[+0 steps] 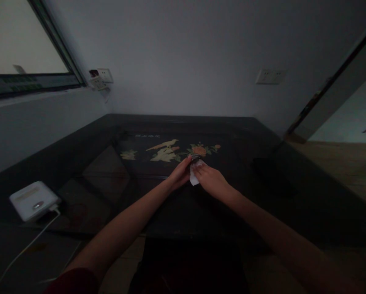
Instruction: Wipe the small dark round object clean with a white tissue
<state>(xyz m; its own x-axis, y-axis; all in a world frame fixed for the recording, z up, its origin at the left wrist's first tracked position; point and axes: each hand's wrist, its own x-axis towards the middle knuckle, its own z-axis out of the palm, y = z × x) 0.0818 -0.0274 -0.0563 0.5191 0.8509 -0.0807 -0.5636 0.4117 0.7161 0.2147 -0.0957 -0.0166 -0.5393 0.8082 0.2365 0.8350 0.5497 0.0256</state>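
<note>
Both my hands meet over the middle of a dark glossy table (170, 212) painted with a bird and flowers. My right hand (212, 179) is closed on a small white tissue (194, 178), pressed around a small dark object (196, 158) that I cannot make out in the dim light. My left hand (180, 173) rests beside it with fingers together, touching that same object from the left.
A white power bank (34, 200) with a white cable (26, 245) lies at the table's left. Wall sockets (101, 78) sit near the window corner, another (270, 76) on the back wall. A dark flat object (273, 173) lies at the right. A doorway opens at the right.
</note>
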